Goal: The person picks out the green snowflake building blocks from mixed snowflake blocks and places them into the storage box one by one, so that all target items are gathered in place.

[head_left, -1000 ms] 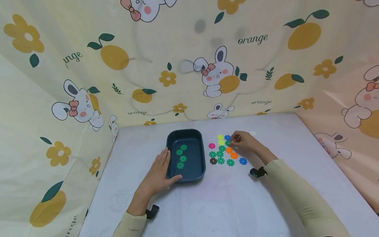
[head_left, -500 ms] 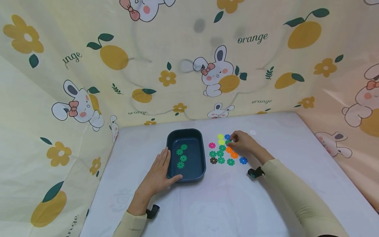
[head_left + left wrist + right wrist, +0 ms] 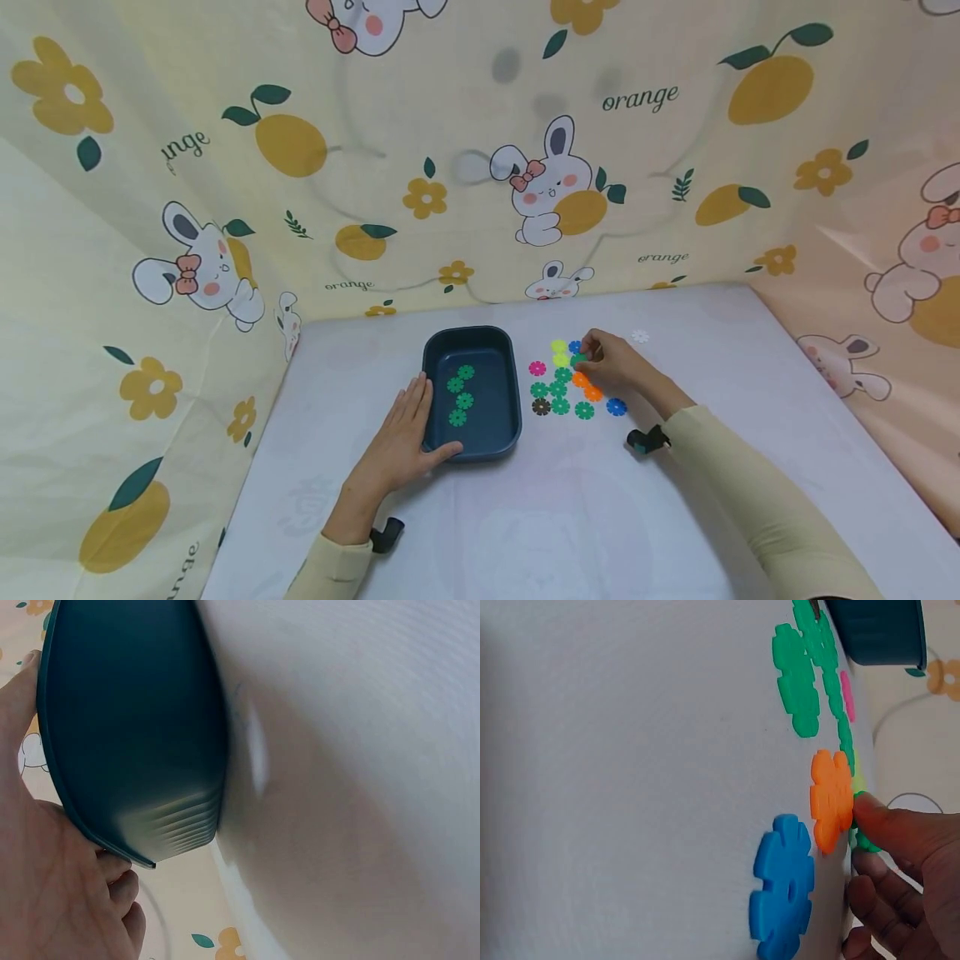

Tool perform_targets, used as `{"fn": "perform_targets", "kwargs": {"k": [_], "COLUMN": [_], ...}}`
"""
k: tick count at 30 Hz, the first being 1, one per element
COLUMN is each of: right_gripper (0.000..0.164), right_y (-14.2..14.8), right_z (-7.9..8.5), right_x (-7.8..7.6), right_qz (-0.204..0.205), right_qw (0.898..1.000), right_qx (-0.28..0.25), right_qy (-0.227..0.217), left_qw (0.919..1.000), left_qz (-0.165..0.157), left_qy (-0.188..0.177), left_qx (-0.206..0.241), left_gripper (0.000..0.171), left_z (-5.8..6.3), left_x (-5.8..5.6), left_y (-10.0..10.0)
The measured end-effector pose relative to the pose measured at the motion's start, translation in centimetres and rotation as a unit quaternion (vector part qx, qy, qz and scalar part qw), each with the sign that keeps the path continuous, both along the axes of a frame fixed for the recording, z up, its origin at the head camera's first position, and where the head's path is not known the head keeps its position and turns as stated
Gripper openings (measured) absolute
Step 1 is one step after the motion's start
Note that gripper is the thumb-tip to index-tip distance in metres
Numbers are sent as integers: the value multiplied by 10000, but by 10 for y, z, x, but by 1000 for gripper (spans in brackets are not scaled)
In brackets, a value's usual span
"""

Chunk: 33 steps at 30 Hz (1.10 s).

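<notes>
A dark blue plastic tray [image 3: 516, 400] stands on the table, several green snowflake discs [image 3: 465, 401] lying flat in it. My left hand [image 3: 401, 429] rests against its left side, fingers straight along the rim and thumb at the near corner. In the left wrist view the hand [image 3: 64, 877] lies against the rim of the tray [image 3: 135, 735]. Right of the tray, my right hand [image 3: 615, 360] pinches a green snowflake disc [image 3: 578, 361] at the far side of a loose group. The right wrist view shows the thumb on this green disc [image 3: 868, 841], beside an orange disc [image 3: 831, 799].
Around the right hand lie more flat discs: yellow [image 3: 560, 347], pink [image 3: 537, 368], orange [image 3: 593, 392], brown [image 3: 541, 407], blue [image 3: 617, 407] and several green [image 3: 559, 406]. A white disc [image 3: 640, 336] lies farther back. Printed cloth [image 3: 450, 167] hangs behind the table.
The right hand has barely shifted, staying at the green disc at the far side of the group. The left hand and tray have not moved.
</notes>
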State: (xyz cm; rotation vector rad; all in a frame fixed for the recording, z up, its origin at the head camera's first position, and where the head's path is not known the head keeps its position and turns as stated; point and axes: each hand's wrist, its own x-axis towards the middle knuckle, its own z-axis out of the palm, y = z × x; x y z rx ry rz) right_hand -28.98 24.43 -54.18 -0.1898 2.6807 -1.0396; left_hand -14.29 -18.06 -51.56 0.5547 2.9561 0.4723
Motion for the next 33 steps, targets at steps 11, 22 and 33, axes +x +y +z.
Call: {"fn": "perform_targets", "kwargs": {"k": [11, 22, 33], "right_gripper": [22, 14, 12], "right_y": [-1, -13, -49], "right_z": [7, 32, 54], "right_x": [-2, -4, -3], "right_qz": [137, 530, 996], "right_qw": [9997, 9928, 9820], "right_qx": [-96, -531, -1067], "right_qy": [195, 937, 1200], "left_qw": [10000, 10000, 10000], "left_qz": [34, 69, 64], "left_qy": [-36, -30, -31], "left_qx": [16, 50, 31], "left_gripper": [122, 121, 122], "left_z": [1, -1, -2], "left_x": [-1, 0, -1], "left_y": [1, 0, -1]}}
